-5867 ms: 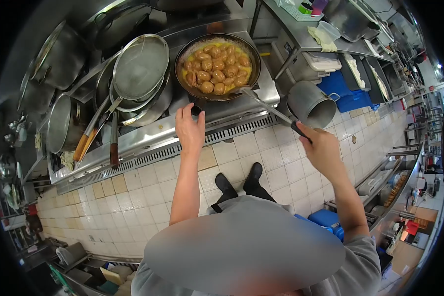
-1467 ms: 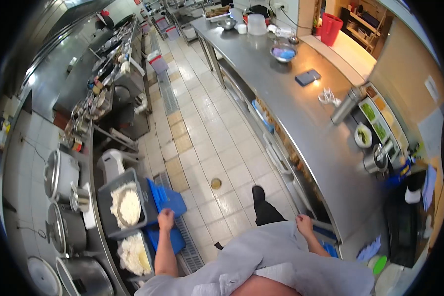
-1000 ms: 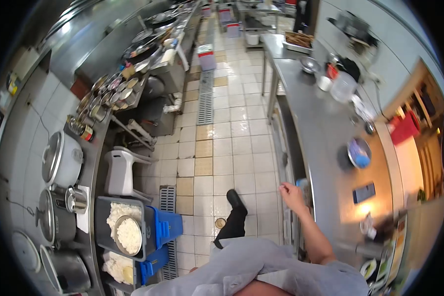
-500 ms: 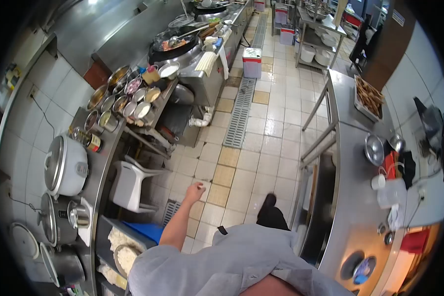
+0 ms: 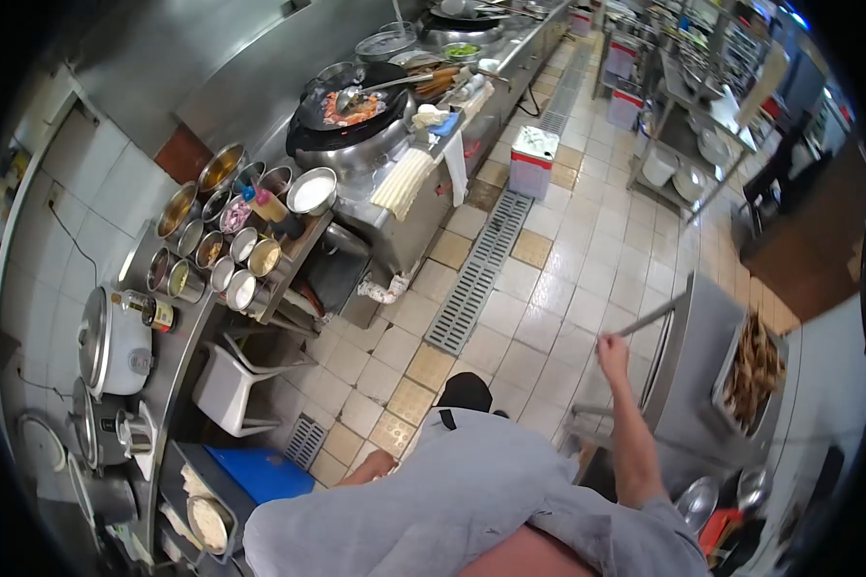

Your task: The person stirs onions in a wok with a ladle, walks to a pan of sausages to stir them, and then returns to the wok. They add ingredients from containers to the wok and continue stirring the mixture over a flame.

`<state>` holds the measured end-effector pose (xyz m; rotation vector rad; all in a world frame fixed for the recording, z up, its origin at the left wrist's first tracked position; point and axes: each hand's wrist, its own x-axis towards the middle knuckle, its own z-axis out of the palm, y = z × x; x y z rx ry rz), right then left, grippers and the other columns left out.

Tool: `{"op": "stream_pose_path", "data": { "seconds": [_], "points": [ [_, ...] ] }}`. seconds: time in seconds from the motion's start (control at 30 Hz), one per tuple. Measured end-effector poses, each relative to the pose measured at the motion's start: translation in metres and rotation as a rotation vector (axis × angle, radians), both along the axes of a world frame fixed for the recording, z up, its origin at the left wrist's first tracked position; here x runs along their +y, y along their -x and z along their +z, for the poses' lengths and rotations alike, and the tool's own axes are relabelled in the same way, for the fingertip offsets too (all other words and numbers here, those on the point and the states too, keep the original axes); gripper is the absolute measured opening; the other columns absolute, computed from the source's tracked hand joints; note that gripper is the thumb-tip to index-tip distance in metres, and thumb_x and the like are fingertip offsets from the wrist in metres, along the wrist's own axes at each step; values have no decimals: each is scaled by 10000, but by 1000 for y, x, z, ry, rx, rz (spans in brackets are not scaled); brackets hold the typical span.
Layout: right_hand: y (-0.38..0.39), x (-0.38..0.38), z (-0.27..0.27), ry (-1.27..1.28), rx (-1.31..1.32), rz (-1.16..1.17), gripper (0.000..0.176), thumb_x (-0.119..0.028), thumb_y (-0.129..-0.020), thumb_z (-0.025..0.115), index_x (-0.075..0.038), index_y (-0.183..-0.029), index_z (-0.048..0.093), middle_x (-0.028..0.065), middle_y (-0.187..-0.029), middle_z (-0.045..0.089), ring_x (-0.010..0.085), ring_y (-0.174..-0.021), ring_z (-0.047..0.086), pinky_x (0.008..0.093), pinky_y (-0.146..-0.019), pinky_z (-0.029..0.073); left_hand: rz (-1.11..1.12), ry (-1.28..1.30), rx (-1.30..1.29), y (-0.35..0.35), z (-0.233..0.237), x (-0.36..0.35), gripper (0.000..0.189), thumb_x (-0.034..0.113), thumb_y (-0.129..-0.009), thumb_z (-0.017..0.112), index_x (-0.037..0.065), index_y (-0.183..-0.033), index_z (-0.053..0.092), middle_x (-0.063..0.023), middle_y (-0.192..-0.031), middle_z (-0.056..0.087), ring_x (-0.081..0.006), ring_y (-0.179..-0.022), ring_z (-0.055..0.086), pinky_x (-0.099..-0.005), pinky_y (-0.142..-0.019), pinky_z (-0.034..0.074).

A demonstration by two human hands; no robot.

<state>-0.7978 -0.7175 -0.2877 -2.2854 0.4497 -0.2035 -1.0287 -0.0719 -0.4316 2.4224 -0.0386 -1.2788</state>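
Note:
My right hand is raised in front of me on the right, its fingers curled in a loose fist. No object shows in it, and it hangs in the air beside the legs of a steel table. My left hand is low by my left side, partly hidden by my grey shirt. Its fingers are too covered to make out, and the tiled floor lies below it. To its left are a blue lid and a white plastic chair.
A wok with food and a ladle sits on the stove ahead left. Steel pots of ingredients stand before it. A floor drain grate runs ahead, beside a white and red bucket. A tray of brown food rests at right.
My right hand has come into view on the right. My left hand has drawn back towards my body. I have moved forward, and the stove and bucket look closer.

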Motion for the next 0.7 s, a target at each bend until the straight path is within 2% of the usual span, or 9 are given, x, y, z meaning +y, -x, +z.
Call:
{"op": "stream_pose_path", "data": {
  "seconds": [0.03,0.07,0.23,0.33,0.37,0.4,0.43,0.6,0.7],
  "points": [
    [-69,12,44,-128,-37,27,257,-228,-876,604,6,-967,658,145,-662,629,220,-554,610,351,-531,470,79,-64,-12,-5,13,-23,377,389,-823,608,30,-804,719,-169,-790,695,-279,-719,693,-371,-685,550],
    [-127,33,97,-196,-105,69,267,-213,-879,618,4,-1032,648,109,-626,620,164,-519,595,310,-498,468,155,-127,-24,-18,23,-44,386,396,-828,611,25,-803,718,-163,-778,694,-273,-681,693,-371,-675,553],
    [-367,112,186,-236,-311,430,332,-221,-870,641,-1,-1120,626,146,-759,679,206,-631,653,319,-581,508,62,36,-259,-136,55,-104,398,398,-835,618,14,-775,705,-149,-714,678,-269,-599,675,-383,-613,541],
    [-465,158,229,-152,-312,573,371,-237,-856,652,4,-1137,619,195,-869,695,312,-788,680,361,-717,525,250,112,-144,-207,-27,-110,377,387,-826,633,33,-711,693,-132,-610,643,-264,-544,653,-389,-537,502],
    [-489,169,232,-141,-304,620,381,-238,-855,649,10,-1142,613,205,-896,689,331,-815,674,373,-742,522,632,65,118,-252,-24,-121,383,402,-808,648,29,-743,704,-147,-660,661,-250,-596,667,-373,-583,520],
    [-523,181,240,-132,-321,670,390,-239,-854,646,17,-1147,608,214,-923,684,351,-842,668,385,-766,519,720,72,-185,-297,21,-143,368,382,-805,648,20,-784,713,-176,-756,679,-229,-668,676,-354,-633,530],
    [-555,192,246,-127,-340,716,400,-239,-853,642,23,-1152,602,224,-950,679,370,-870,662,398,-791,516,776,77,-200,-336,35,-150,328,325,-815,652,26,-937,709,-187,-857,689,-220,-727,680,-350,-666,533],
    [-713,230,242,182,-572,817,360,-201,-859,603,29,-1135,582,242,-1012,656,404,-984,617,449,-848,488,1247,308,-330,-463,129,-194,342,198,-842,662,27,-1136,628,-137,-871,694,-181,-713,669,-295,-598,514],
    [-826,261,219,440,-806,951,290,-170,-861,567,1,-1096,578,236,-947,662,387,-969,632,454,-826,496,1484,333,-471,-475,131,-226,299,151,-866,653,16,-1130,613,-104,-832,678,-145,-701,648,-251,-558,488]
  ]
}}
